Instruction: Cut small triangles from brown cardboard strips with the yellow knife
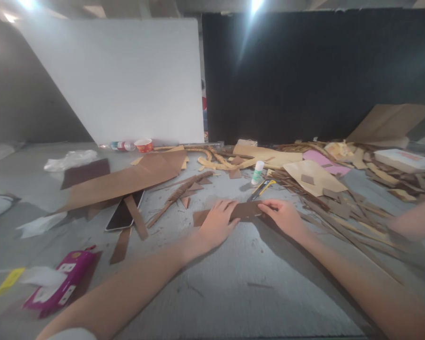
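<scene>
A short strip of brown paper [247, 210] lies on the grey table in front of me. My left hand [217, 222] rests across its left part, fingers stretched out over it. At the strip's right end, my right hand [285, 218] pinches the edge between thumb and fingers. Just beyond the strip lies a yellow-and-black utility knife [263, 189], and behind that stands a glue stick [258, 173] with a white cap. A twisted brown paper twig [177, 192] is to the left of the strip, with small brown scraps beside it.
Left, a long brown paper sheet [127, 182] partly covers a phone [119, 215]. A purple tissue pack [65, 283] lies nearer. Paper strips and scraps [354, 208] crowd the right, where another person's arm [416, 218] reaches in. An orange-red cup [143, 145] stands at the back.
</scene>
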The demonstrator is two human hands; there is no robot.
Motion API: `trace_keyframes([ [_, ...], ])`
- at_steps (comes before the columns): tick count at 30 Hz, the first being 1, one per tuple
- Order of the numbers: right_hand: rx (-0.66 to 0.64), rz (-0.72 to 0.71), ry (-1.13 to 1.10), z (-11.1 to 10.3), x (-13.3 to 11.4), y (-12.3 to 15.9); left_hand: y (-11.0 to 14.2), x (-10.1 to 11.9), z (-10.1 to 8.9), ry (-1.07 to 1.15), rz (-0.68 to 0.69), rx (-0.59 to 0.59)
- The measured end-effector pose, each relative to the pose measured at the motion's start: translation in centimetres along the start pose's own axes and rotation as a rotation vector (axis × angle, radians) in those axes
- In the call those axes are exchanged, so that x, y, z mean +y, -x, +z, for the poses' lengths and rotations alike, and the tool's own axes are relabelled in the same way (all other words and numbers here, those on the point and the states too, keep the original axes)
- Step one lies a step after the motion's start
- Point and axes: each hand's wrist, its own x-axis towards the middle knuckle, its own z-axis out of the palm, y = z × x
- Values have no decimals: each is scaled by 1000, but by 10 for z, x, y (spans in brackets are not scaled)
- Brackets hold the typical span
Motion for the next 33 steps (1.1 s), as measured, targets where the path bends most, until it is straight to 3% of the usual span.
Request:
trace_keyframes([
  [13,27,7,-9,1,-1,-1,-1,2,-1,-23,-82,-41],
  [33,2,6,14,1,0,-1,3,3,2,-53,-65,-15],
])
